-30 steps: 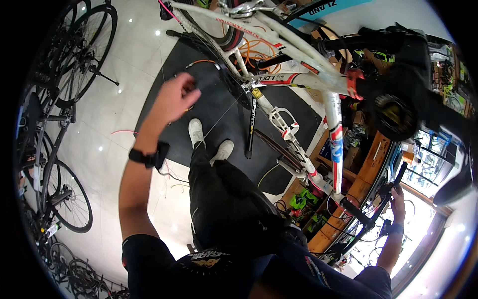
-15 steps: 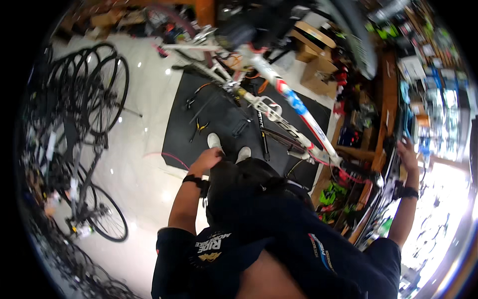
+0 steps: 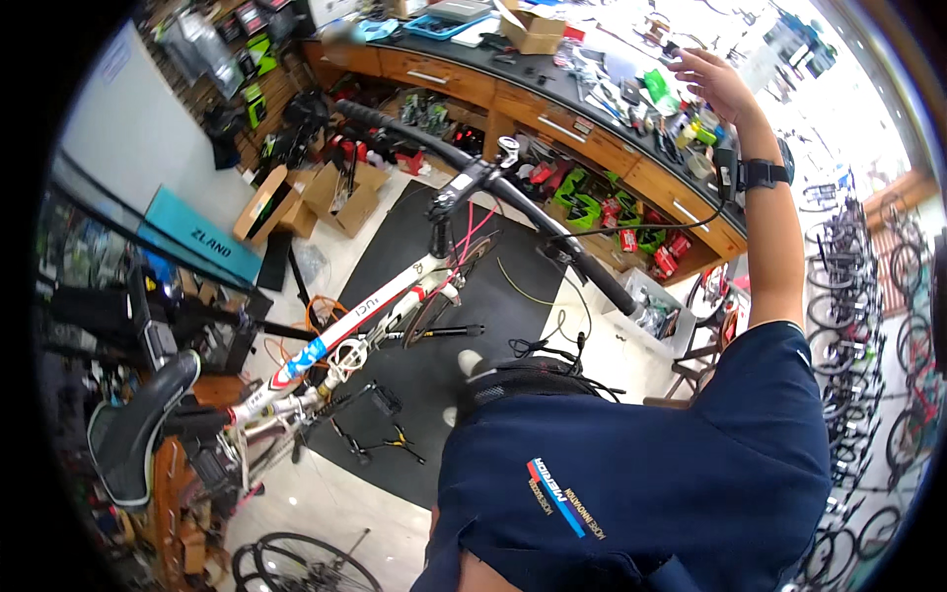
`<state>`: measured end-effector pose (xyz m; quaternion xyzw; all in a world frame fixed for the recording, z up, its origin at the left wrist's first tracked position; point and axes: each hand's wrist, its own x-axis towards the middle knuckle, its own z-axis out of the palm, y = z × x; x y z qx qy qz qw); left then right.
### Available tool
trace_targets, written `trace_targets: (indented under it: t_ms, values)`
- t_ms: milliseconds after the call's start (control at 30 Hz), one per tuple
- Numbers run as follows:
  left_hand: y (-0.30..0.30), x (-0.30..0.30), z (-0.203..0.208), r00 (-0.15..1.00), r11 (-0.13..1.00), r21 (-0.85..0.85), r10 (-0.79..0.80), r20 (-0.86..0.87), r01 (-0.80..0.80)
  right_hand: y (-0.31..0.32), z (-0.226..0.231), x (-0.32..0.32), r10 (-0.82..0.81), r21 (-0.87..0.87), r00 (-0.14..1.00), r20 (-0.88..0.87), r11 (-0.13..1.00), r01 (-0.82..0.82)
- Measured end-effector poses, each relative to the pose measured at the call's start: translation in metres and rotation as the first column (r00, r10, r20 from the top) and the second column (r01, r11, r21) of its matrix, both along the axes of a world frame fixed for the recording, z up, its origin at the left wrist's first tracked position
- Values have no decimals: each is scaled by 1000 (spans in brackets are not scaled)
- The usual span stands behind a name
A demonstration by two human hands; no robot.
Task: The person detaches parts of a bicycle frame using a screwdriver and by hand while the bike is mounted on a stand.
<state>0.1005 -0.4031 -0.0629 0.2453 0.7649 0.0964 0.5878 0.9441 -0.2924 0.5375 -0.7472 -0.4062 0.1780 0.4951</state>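
My right hand (image 3: 715, 84) is raised over the far-right end of the cluttered workbench (image 3: 582, 133). Its fingers are stretched out and apart, with nothing visibly held. Small tools, a green bag (image 3: 661, 91) and several bottles lie on the bench near it. My left hand is out of view. A white, red and blue bicycle frame (image 3: 370, 306) stands to my left, with a black handlebar (image 3: 567, 237) in front of me and a black saddle (image 3: 143, 429) at the far left. Neither hand touches the bicycle.
A black mat (image 3: 473, 286) lies under the bicycle, with yellow-handled pliers (image 3: 402, 439) on it. Cardboard boxes (image 3: 345, 197) stand beyond. A grey bin (image 3: 656, 311) sits below the bench. Rows of bicycles (image 3: 838, 345) line the right side; a wheel (image 3: 306, 562) shows at the lower left.
The view has swung right, bringing the workbench ahead and the bicycle to the left. My right hand has gone from beside the handlebar to above the bench. My left hand has left the view.
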Motion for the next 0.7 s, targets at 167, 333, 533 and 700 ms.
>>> trace_targets:
  t_ms: [167,333,533,700]
  values:
    - [91,42,28,978,971,216,-140,154,105,-55,-63,123,-97,484,874,-475,801,352]
    - [161,190,159,805,711,558,-581,123,428,5,-141,176,-44,486,651,-757,627,608]
    - [157,460,337,500,402,790,-854,141,464,160,-244,202,252,370,273,-928,553,747]
    - [159,500,338,605,551,684,-771,199,477,278,-207,45,467,356,-6,-884,684,637]
